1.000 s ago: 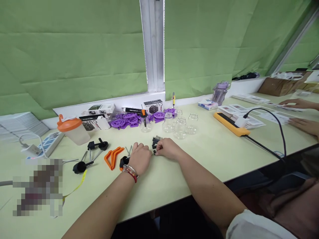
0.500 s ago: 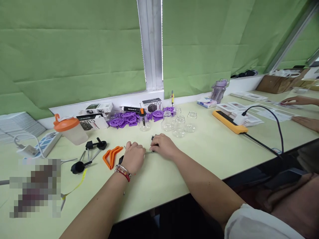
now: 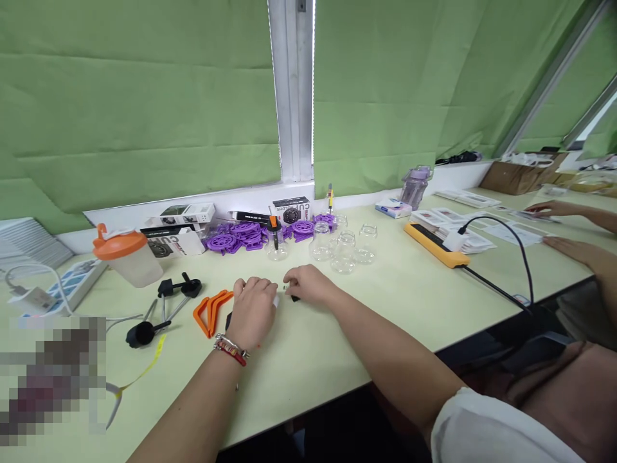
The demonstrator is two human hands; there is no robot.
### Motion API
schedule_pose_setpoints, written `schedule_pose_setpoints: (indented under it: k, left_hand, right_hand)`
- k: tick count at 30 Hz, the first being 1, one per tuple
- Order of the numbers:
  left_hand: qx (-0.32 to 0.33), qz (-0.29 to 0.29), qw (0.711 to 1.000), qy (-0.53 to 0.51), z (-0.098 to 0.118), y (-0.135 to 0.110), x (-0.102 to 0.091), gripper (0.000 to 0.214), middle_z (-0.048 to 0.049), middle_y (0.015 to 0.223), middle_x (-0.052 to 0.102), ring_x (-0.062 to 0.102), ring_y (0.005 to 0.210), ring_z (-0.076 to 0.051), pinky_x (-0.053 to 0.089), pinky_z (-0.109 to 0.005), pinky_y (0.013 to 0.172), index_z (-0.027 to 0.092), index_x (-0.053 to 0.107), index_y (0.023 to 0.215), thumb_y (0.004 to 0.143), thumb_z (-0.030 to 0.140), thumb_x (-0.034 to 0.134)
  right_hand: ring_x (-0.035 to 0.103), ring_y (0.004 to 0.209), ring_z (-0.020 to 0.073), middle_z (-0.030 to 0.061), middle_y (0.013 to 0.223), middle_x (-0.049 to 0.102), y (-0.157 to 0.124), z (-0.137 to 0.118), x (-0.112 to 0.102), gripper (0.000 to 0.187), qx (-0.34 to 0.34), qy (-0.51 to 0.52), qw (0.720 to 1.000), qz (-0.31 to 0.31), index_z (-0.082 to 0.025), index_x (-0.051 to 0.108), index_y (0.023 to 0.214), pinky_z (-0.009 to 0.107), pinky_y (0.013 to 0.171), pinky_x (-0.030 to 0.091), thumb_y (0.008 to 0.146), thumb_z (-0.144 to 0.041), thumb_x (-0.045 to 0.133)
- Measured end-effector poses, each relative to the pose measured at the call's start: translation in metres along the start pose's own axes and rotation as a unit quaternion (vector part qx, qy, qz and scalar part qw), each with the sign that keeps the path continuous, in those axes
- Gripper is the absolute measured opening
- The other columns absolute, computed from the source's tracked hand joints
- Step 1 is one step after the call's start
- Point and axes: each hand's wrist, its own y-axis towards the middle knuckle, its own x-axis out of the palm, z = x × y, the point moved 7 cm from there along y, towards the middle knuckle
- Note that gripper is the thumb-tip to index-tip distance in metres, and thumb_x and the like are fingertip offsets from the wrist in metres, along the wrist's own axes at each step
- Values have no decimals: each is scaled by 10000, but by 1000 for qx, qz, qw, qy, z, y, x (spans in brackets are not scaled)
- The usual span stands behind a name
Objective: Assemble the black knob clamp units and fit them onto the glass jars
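Note:
Wearing bracelets at the wrist, my left hand [image 3: 253, 312] is closed over a part that it mostly hides. A black end [image 3: 229, 319] shows on its left side and a whitish bit [image 3: 276, 300] at its fingertips. Just to the right, my right hand [image 3: 311, 283] pinches a small black piece [image 3: 295, 298] whose kind I cannot make out. A narrow gap separates the two hands, low over the table. Beside my left hand lie orange angled pieces [image 3: 211, 313]. Black parts with metal rods [image 3: 166, 308] lie farther left.
Clear plastic bottles [image 3: 344, 257] and purple wheel-shaped pieces [image 3: 241, 236] stand or lie behind my hands. An orange-lidded shaker [image 3: 126, 254] is at left. A yellow power strip [image 3: 434, 245] with a black cable lies right. A co-worker's hands [image 3: 549, 209] handle papers at far right.
The small coil spring that stretched between my hands is no longer visible. My left hand has turned slightly, and a whitish bit now shows at its fingertips. The view has shifted a little.

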Motion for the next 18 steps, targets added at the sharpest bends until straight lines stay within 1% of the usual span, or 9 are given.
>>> schedule_pose_setpoints:
  k: [4, 6, 8, 10, 13, 18]
  left_hand:
    - [-22, 25, 999, -25, -9, -4, -8, 281, -66, 966, 687, 532, 969, -247, 271, -418, 837, 198, 660, 937, 813, 93, 431]
    - [-23, 26, 999, -37, -12, -6, -9, 277, -57, 954, 690, 536, 956, -241, 275, -415, 829, 204, 664, 930, 810, 95, 439]
    - [-21, 24, 998, -50, -14, -8, -10, 279, -50, 938, 691, 539, 943, -234, 280, -411, 822, 209, 666, 918, 810, 92, 437]
    - [-21, 24, 998, -62, -15, -9, -10, 277, -45, 935, 690, 543, 937, -229, 283, -410, 824, 215, 666, 909, 813, 97, 434]
    - [-23, 26, 997, -76, -16, -8, -10, 258, -41, 932, 692, 550, 934, -228, 286, -411, 827, 221, 663, 900, 817, 117, 442]
    - [-25, 21, 996, -81, -18, -6, -9, 232, -42, 916, 694, 553, 926, -228, 290, -414, 823, 218, 665, 896, 822, 149, 456]
  right_hand:
    - [592, 660, 131, 17, 736, 673, 25, 39, -15, 227, 82, 84, 992, 51, -171, 711, 915, 240, 631, 439, 694, -223, 709]
    - [575, 635, 120, 16, 725, 660, 35, 59, -16, 240, 120, 115, 983, 78, -157, 719, 906, 236, 618, 443, 676, -225, 718]
    - [556, 612, 109, 15, 713, 645, 44, 73, -13, 229, 141, 153, 974, 94, -149, 723, 897, 230, 602, 441, 679, -220, 707]
    - [538, 594, 100, 8, 688, 623, 49, 80, -8, 206, 143, 190, 965, 108, -143, 717, 879, 224, 587, 439, 690, -221, 689]
    - [520, 564, 92, -6, 652, 595, 51, 82, -1, 176, 134, 231, 956, 123, -134, 684, 846, 219, 561, 434, 688, -211, 677]
    - [531, 546, 86, -22, 638, 586, 52, 83, 6, 169, 113, 282, 946, 117, -143, 623, 826, 213, 550, 436, 675, -201, 673]
